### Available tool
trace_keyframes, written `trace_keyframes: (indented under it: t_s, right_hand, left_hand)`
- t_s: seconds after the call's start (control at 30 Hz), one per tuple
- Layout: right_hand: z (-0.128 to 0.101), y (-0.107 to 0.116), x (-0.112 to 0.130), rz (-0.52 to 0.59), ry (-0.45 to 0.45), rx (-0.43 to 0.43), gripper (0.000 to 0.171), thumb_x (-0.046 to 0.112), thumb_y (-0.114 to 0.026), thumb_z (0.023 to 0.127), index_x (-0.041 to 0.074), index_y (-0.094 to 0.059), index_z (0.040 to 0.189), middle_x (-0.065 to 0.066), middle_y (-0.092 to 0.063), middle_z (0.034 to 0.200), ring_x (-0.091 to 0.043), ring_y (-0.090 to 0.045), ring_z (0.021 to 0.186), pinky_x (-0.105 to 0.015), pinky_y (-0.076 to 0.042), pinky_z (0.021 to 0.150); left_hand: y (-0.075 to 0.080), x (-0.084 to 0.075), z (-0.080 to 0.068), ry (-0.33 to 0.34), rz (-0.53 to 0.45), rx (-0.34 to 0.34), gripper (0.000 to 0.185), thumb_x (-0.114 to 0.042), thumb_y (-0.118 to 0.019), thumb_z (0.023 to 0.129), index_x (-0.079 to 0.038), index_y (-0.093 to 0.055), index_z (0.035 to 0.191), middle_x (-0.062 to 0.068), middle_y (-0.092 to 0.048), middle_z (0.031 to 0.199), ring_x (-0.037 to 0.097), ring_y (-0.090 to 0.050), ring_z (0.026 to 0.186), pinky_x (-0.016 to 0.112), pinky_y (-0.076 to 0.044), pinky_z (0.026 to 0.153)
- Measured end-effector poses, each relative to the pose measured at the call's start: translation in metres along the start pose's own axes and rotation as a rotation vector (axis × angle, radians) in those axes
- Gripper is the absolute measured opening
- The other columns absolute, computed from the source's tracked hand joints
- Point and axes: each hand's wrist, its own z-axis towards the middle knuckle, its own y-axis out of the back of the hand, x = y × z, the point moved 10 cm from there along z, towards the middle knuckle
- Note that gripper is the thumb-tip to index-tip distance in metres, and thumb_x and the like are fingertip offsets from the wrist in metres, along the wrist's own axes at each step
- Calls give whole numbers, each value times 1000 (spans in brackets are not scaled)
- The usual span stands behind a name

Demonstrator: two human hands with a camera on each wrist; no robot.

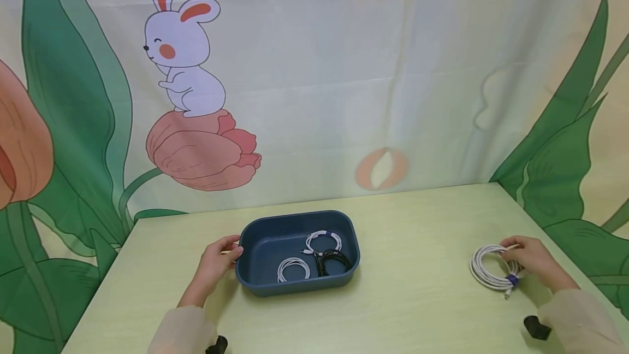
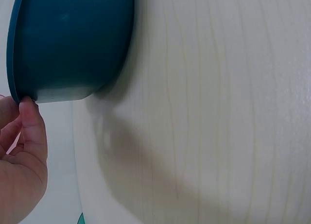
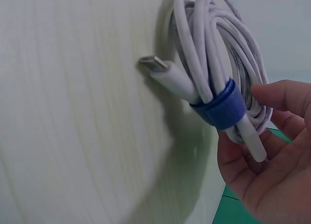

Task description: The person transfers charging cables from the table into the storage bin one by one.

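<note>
White cable (image 1: 491,267), coiled and cinched with a blue strap, gripped by right hand (image 1: 533,259) fingers. Left hand (image 1: 216,262) fingers pinch the blue bin (image 1: 255,280) rim. Pale wood counter (image 1: 417,299), cartoon bunny backdrop (image 1: 183,64).

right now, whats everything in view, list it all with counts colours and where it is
bin: 1, dark blue, middle of the table
coiled cables in the bin: 3, two white and one black, right half of the bin floor
bundled cable: 1, white with a blue strap, on the table at the right
table: 1, pale yellow-green
backdrop: 1, printed with a rabbit, tulips and leaves, behind the table
left hand: 1, fingers on the bin's left rim
right hand: 1, gripping the bundled cable
</note>
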Motion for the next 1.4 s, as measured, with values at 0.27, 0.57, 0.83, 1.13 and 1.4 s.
trace_keyframes:
  t_s: [0.27,0.57,0.83,1.13,1.4]
  right_hand:
    - [-2,0,-2,44,-6,30,39,13,-53,83,-11,-47,114,-19,-54,101,-10,-47,70,-27,-41,57]
    - [-6,-1,-3,114,-34,46,45,14,-54,84,-9,-43,120,1,-53,83,-9,-48,60,-27,-42,52]
    - [-6,4,3,160,-3,9,43,12,-53,84,-11,-43,118,5,-56,74,-5,-48,54,-26,-42,49]
    - [-4,3,7,156,8,-2,43,13,-52,86,-11,-42,120,2,-56,76,-6,-48,56,-26,-43,51]
    - [1,3,20,171,32,-4,44,13,-53,86,-11,-42,121,2,-57,78,-6,-50,59,-26,-44,52]
  left_hand:
    - [1,1,0,1,3,-5,37,-8,-50,89,2,-45,124,19,-50,107,16,-52,81,24,-50,68]
    - [1,0,-2,-5,-2,-8,37,-8,-50,89,3,-46,124,19,-50,107,15,-53,79,25,-51,68]
    - [1,0,-2,-2,1,-4,38,-9,-50,89,2,-45,124,19,-49,108,17,-53,82,25,-51,69]
    - [0,2,0,6,0,-7,38,-9,-50,89,1,-46,125,18,-50,108,16,-52,81,25,-50,68]
    - [0,2,1,-3,-7,-11,37,-9,-50,89,1,-46,124,18,-50,107,15,-51,80,25,-50,67]
